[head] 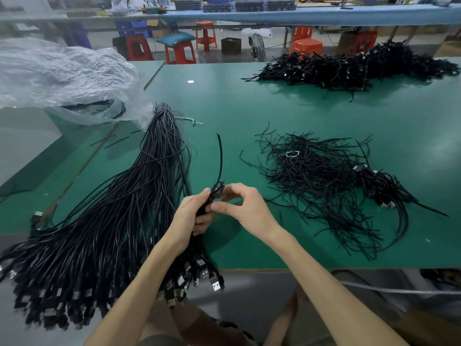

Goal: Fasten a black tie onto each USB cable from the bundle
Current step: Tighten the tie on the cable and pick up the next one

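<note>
Our left hand [190, 214] clenched round folded USB cable [215, 191], our right hand [243, 208] pinching black tie [220, 158], bundle [112, 221] alongside left.

A factory floor is shown. Green benches [224, 101], plastic stools [180, 52] and parts trays [249, 5] are seen, with cables [349, 68] heaped.
</note>
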`<state>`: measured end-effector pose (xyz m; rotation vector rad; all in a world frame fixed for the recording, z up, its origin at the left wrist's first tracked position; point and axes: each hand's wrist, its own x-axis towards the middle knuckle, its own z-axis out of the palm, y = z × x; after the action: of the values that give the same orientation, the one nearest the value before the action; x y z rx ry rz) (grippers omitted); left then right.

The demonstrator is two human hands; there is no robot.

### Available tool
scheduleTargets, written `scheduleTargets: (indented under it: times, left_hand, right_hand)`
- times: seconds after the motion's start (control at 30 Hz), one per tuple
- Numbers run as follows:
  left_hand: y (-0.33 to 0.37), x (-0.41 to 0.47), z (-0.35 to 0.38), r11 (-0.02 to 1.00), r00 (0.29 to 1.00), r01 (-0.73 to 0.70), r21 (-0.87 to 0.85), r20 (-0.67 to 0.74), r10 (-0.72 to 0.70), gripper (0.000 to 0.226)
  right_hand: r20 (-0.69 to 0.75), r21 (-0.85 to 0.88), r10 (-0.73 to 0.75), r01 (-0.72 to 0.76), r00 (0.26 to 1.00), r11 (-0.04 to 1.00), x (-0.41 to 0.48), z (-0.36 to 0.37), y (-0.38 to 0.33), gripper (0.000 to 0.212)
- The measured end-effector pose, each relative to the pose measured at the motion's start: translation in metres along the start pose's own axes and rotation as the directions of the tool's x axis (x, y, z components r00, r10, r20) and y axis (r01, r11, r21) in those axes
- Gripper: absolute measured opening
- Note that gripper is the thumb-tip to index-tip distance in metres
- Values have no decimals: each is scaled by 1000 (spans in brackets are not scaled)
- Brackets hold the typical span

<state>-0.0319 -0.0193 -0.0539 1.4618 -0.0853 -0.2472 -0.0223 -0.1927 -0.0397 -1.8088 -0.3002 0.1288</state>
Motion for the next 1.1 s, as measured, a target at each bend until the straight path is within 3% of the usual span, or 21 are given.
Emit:
scheduleTargets:
  times: [0.1, 0.3, 0.6, 0.9, 1.1]
  left_hand:
    - [-2, 2, -2, 1000, 999, 26, 11, -47, -25, 45]
    - [-2, 1, -1, 1000, 992, 12, 27, -122, -8, 40]
    - [-3, 2, 1, 999, 993, 0, 40, -116, 5, 39]
    - [-4, 2, -1, 997, 992, -9, 76, -122, 18, 41]
    - [-4, 2, 0, 998, 981, -47, 44, -188, 55, 39]
  right_hand:
    - [-32, -116, -61, 57, 998, 992, -1, -1, -2, 24]
    - [90, -194, -2, 20, 996, 981, -4, 7, -6, 39]
    - [39, -435, -95, 103, 995, 895, -5, 6, -14, 37]
    - [57, -296, -187, 196, 981, 935, -10, 9, -12, 21]
    - [16, -285, -260, 253, 966, 924, -13, 18, -14, 24]
